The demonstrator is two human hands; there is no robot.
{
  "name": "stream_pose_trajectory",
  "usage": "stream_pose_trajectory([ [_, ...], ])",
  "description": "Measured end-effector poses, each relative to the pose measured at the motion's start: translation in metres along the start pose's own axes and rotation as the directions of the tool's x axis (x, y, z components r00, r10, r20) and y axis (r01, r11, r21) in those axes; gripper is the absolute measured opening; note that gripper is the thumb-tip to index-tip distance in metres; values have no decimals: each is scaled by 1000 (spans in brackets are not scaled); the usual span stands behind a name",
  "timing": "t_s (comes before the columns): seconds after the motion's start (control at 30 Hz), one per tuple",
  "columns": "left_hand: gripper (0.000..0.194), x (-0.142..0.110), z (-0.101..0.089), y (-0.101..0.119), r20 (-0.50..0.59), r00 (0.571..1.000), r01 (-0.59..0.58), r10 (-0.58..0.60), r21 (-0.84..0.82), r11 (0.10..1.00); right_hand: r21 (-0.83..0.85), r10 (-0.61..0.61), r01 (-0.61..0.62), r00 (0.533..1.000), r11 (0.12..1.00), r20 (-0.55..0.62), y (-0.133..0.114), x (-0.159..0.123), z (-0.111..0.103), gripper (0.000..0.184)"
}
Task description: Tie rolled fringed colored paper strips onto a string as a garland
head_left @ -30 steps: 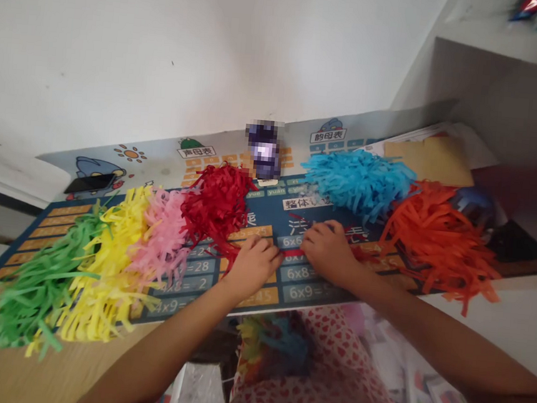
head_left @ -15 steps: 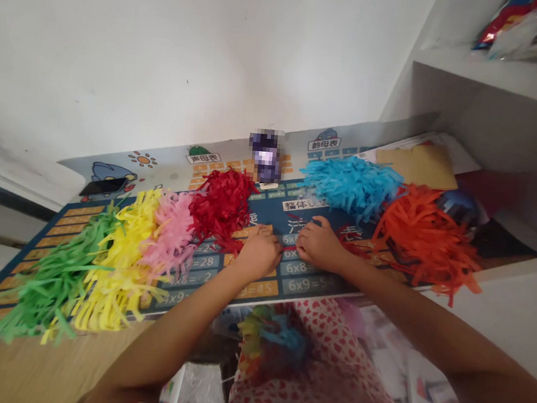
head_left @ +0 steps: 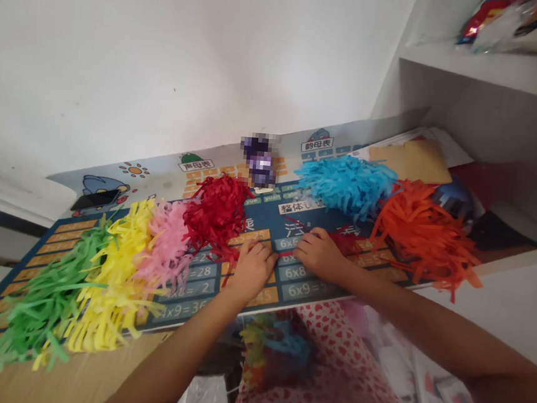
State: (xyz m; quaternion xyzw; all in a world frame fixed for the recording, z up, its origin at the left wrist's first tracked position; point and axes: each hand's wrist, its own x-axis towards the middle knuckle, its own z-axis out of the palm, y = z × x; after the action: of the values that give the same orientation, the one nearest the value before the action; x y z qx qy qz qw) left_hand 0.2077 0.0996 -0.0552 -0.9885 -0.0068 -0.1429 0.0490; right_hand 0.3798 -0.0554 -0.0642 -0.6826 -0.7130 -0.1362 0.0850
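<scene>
My left hand (head_left: 256,263) rests low over the printed mat with its fingers curled. Close by on the right, my right hand (head_left: 320,253) is closed in a pinch. A thin red paper strip (head_left: 285,253) spans the small gap between both hands; the fingers hide its ends. More red strips lie beside my right hand. Left of my left hand sits a red paper-fringe bundle (head_left: 215,215). Pink (head_left: 166,243), yellow (head_left: 124,264) and green fringe bundles (head_left: 50,298) continue leftward. A blue fringe bundle (head_left: 348,183) and an orange one (head_left: 428,234) lie to the right.
The mat (head_left: 236,299) covers the tabletop and bends up against the wall. A pixelated purple object (head_left: 261,166) stands at the back. A dark phone-like slab (head_left: 95,200) lies back left. Tan paper (head_left: 410,160) and a shelf (head_left: 489,67) are at the right.
The view has shifted slightly. Both hands stay close together on the mat, and the red strip between them shows more clearly. The fringe bundles keep their places.
</scene>
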Motion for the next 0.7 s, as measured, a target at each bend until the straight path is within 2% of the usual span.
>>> stream_pose_trajectory([
  [0.13,18,-6,3,-7,-21,988,146,-153,-200,969,225,172,-176,984,958,36,20,-12,3,19],
  [0.23,17,-6,4,-11,38,956,288,-292,-332,898,421,295,-321,947,848,128,29,-11,5,13],
  [0.3,18,-5,4,-13,84,931,361,-356,-379,852,484,342,-391,920,783,189,33,-8,5,12],
  [0.4,21,-2,4,-13,128,912,408,-390,-392,825,497,358,-426,905,756,232,35,-4,1,12],
  [0.53,21,0,5,-12,157,907,421,-391,-368,829,449,336,-440,895,778,294,34,1,-6,13],
  [0.7,18,1,7,-13,157,907,420,-390,-358,834,390,332,-485,855,782,398,36,11,-11,10],
])
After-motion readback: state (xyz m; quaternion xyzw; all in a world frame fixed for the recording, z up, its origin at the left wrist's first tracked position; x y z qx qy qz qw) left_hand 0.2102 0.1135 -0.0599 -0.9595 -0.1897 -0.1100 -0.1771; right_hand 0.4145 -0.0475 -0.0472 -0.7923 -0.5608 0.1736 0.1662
